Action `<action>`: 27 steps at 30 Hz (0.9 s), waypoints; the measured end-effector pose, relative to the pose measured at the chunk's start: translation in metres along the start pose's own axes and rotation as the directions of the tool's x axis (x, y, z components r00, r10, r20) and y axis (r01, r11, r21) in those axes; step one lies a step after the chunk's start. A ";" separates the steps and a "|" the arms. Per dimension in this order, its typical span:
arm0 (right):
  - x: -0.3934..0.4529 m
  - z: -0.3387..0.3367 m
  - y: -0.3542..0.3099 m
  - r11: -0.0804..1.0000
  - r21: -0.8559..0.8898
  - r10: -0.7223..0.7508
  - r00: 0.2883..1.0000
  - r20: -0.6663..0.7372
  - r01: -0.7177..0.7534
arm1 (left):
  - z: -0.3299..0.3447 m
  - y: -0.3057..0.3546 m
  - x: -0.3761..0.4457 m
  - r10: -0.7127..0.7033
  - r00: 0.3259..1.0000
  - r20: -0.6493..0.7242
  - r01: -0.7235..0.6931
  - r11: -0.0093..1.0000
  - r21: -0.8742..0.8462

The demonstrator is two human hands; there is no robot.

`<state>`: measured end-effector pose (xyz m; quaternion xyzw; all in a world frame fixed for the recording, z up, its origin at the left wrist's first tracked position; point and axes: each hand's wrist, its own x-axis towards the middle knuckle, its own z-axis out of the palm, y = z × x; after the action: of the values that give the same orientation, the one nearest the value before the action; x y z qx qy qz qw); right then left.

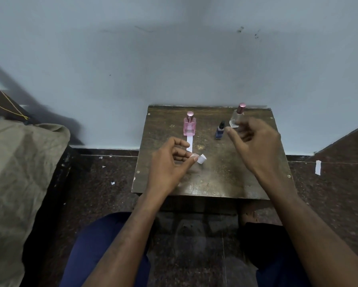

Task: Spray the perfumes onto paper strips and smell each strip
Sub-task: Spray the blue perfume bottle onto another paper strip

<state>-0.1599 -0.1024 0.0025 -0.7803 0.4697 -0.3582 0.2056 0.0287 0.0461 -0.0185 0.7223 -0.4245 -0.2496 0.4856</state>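
Three perfume bottles stand at the back of a small dark wooden stool (211,183): a pink bottle (189,124), a small dark blue bottle (220,130) and a clear bottle with a pink cap (236,116). A white paper strip (189,144) lies in front of the pink bottle. My left hand (169,162) pinches a curled white paper strip (200,158) between thumb and fingers, just above the stool. My right hand (254,141) hovers in front of the clear bottle, fingers loosely curled and apart, holding nothing that I can see.
A pale wall rises right behind the stool. A draped beige cloth (18,183) fills the left side. Another paper strip (318,167) lies on the dark floor to the right, with small paper scraps (112,183) on the left. My knees in blue trousers sit below the stool.
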 end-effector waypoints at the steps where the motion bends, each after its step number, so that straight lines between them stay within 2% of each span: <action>1: -0.009 -0.010 -0.011 0.999 0.037 -0.025 0.997 0.074 0.022 | -0.002 0.001 0.000 0.007 1.000 0.007 -0.007 1.000 -0.004; 4: -0.032 -0.014 -0.029 0.986 0.044 -0.163 0.912 0.376 0.158 | -0.005 0.008 -0.003 0.031 0.999 0.040 -0.032 0.999 0.004; 7: -0.045 -0.007 -0.037 0.953 -0.020 -0.255 0.834 0.489 0.303 | -0.007 0.014 -0.010 0.094 0.994 0.060 -0.097 0.994 0.054; 11: -0.065 -0.018 -0.061 0.958 -0.011 -0.252 0.859 0.446 0.287 | -0.014 0.027 -0.025 0.147 0.979 0.143 -0.159 0.984 0.079; 16: -0.091 -0.047 -0.079 0.992 -0.038 -0.092 0.910 0.404 0.117 | -0.027 0.032 -0.047 0.186 0.942 0.279 -0.192 0.981 -0.007; 19: -0.103 -0.080 -0.112 1.000 0.015 -0.026 0.949 0.314 0.023 | -0.042 0.031 -0.067 0.097 0.979 0.182 -0.086 0.994 -0.069; 20: -0.106 -0.093 -0.131 0.995 0.092 0.003 0.961 0.276 -0.030 | -0.045 0.030 -0.075 0.017 0.993 0.119 -0.001 0.991 -0.133; 21: -0.109 -0.107 -0.152 0.966 0.242 0.027 0.967 0.254 -0.090 | -0.047 0.028 -0.085 -0.085 0.995 0.058 0.095 0.973 -0.210; 22: -0.111 -0.125 -0.175 0.867 0.478 0.026 0.969 0.246 -0.145 | -0.048 0.026 -0.094 -0.181 0.983 0.016 0.178 0.940 -0.291; 23: -0.112 -0.145 -0.197 0.681 0.709 0.013 0.970 0.242 -0.186 | -0.049 0.024 -0.105 -0.248 0.969 0.000 0.232 0.905 -0.356; 24: -0.112 -0.162 -0.215 0.435 0.871 -0.021 0.965 0.262 -0.227 | -0.049 0.024 -0.115 -0.288 0.958 0.012 0.268 0.876 -0.401; 25: -0.111 -0.174 -0.229 0.206 0.941 -0.065 0.956 0.286 -0.267 | -0.049 0.028 -0.123 -0.305 0.952 0.036 0.289 0.849 -0.442; 26: -0.108 -0.179 -0.233 0.040 0.954 -0.064 0.952 0.298 -0.296 | -0.051 0.033 -0.130 -0.312 0.948 0.063 0.301 0.815 -0.495; 27: -0.104 -0.176 -0.228 -0.029 0.944 -0.034 0.945 0.327 -0.327 | -0.052 0.039 -0.134 -0.324 0.942 0.085 0.313 0.765 -0.563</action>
<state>-0.1898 0.0999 0.2301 -0.3839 0.1252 -0.4571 0.7925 -0.0150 0.1797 0.0314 0.6079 -0.1976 -0.4370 0.6328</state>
